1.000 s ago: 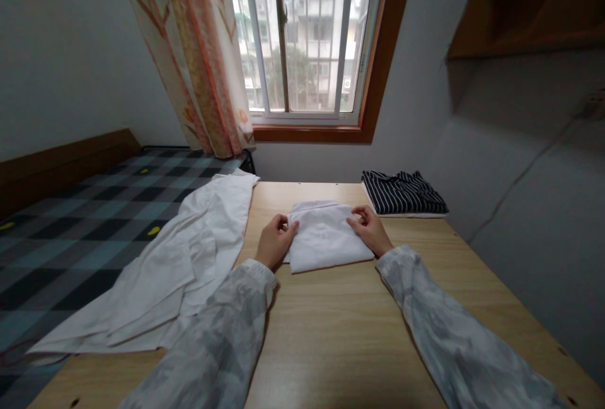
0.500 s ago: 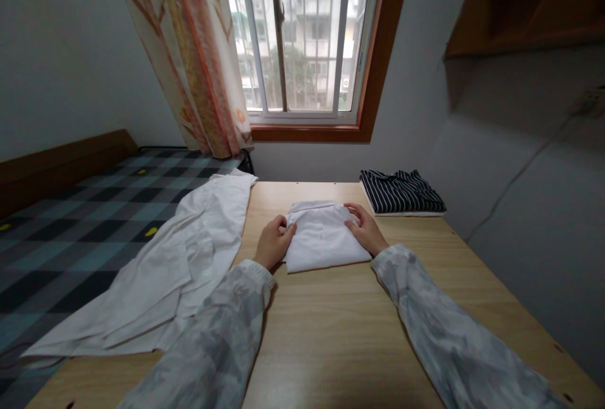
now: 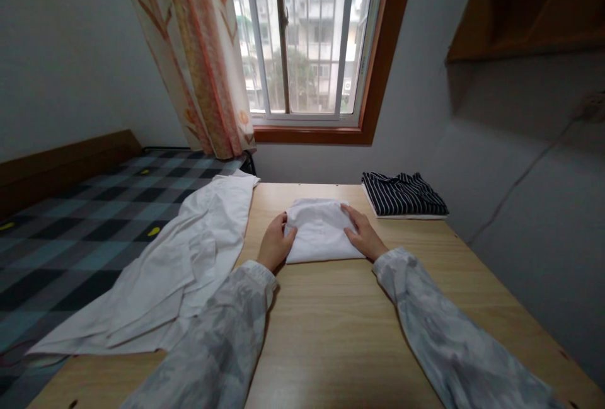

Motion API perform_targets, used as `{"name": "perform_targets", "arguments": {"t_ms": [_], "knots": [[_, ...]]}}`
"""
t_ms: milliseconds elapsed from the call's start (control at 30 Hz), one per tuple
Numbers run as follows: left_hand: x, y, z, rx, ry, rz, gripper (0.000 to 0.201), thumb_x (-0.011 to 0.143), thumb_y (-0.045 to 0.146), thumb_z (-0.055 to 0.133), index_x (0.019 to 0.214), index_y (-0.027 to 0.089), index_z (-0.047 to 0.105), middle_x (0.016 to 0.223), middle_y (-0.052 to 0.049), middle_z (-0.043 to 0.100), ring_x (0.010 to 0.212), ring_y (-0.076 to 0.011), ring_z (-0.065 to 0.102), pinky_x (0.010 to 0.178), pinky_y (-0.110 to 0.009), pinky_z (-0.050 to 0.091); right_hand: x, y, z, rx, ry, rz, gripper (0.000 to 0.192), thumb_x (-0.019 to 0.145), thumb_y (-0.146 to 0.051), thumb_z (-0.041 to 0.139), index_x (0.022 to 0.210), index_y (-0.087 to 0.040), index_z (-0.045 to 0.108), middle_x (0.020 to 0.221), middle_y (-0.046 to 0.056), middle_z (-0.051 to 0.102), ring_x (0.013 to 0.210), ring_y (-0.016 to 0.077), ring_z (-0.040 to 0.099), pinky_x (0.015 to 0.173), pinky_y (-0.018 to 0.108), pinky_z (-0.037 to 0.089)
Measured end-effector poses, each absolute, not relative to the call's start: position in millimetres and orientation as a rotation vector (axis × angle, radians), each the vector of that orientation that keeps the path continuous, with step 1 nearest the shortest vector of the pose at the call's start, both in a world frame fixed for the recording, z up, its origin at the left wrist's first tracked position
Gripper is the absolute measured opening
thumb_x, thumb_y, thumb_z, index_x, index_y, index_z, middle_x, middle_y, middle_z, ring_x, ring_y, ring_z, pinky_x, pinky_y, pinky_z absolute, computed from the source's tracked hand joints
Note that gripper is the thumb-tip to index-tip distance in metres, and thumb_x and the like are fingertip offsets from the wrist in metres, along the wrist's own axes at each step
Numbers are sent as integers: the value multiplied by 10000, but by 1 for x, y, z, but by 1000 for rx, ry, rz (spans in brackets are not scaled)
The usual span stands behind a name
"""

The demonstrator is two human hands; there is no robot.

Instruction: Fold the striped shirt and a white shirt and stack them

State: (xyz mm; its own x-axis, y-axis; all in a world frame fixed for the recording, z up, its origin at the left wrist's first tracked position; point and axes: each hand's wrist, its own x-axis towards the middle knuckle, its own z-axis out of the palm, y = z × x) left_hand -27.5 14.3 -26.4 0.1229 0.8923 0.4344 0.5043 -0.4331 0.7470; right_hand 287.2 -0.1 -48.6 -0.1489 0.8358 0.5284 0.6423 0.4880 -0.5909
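A folded white shirt (image 3: pixel 319 232) lies in the middle of the wooden table (image 3: pixel 321 327). My left hand (image 3: pixel 275 242) grips its left edge, thumb on top and fingertips along the side. On the opposite side my right hand (image 3: pixel 363 232) holds the right edge, with the thumb and forefinger showing on the cloth. The fingers tucked beneath or beside the cloth are partly hidden. Another white garment (image 3: pixel 208 232), spread out and wrinkled, lies to the left of my left hand.
At the back right corner sits a stack with a black-and-white striped folded garment (image 3: pixel 404 193) on top. A bed with a checked cover (image 3: pixel 108 207) adjoins the table's left side. Behind are a window (image 3: pixel 307 43) and a curtain (image 3: pixel 189 50); a wooden shelf (image 3: pixel 524 24) hangs at right.
The shirt's near edge has moved slightly away from me and become straighter. Its far edge, where a collar fold showed, now looks smooth. Both hands stay at its sides.
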Motion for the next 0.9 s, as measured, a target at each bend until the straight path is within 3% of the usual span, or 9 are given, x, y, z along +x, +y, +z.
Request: {"name": "perform_targets", "arguments": {"t_ms": [133,233,367,500,633,767,900], "knots": [[-27,8,-21,2206,1530,1285,663,937,261,646,1571,132,503,1672,-241,510,1526,-363,533,1269,-551,445,284,2,-54,-1394,-1888,155,856,899,-237,541,1738,-178,386,1778,144,399,1647,349,369,1339,575,330],[-21,-7,-6,2499,1482,1229,671,1012,322,617,1645,172,451,1790,-192,363,1647,-362,371,1360,-579,303,278,-8,-44,-1474,-1914,22,853,923,-254,560,1745,-137,361,1826,168,284,1675,380,294,1356,590,268],[-13,-18,1,2772,1186,890,637,1075,404,545,1679,221,462,1768,-128,434,1654,-316,375,1389,-551,243,270,-27,-26,-1412,-2154,-56,802,1002,-301,544,1771,-225,331,1859,85,205,1714,353,184,1387,587,127],[-14,-11,-15,2720,1335,673,625,1095,518,497,1640,216,536,1757,-147,448,1636,-368,401,1344,-600,303,270,-31,-26,-1480,-2323,129,677,1106,-416,417,1764,-270,354,1839,85,271,1696,312,266,1364,597,188],[-19,-7,-25,2639,1518,619,679,1073,595,524,1654,243,518,1773,-151,417,1645,-386,384,1335,-638,290,271,-28,-34,-1566,-2294,166,686,1128,-485,396,1772,-257,331,1849,95,224,1706,321,237,1355,618,198],[-19,-13,-16,2661,1538,692,697,1056,558,565,1645,187,532,1758,-200,422,1654,-411,360,1350,-653,259,272,-29,-35,-1554,-2268,109,685,1126,-508,413,1763,-264,353,1839,108,257,1708,320,233,1361,617,179],[-15,-19,-4,2853,1172,721,621,1098,429,503,1679,211,492,1793,-139,379,1677,-310,339,1393,-550,235,268,-29,-22,-1479,-2290,8,705,1100,-474,467,1753,-222,379,1827,119,293,1707,329,234,1378,598,130]]}}
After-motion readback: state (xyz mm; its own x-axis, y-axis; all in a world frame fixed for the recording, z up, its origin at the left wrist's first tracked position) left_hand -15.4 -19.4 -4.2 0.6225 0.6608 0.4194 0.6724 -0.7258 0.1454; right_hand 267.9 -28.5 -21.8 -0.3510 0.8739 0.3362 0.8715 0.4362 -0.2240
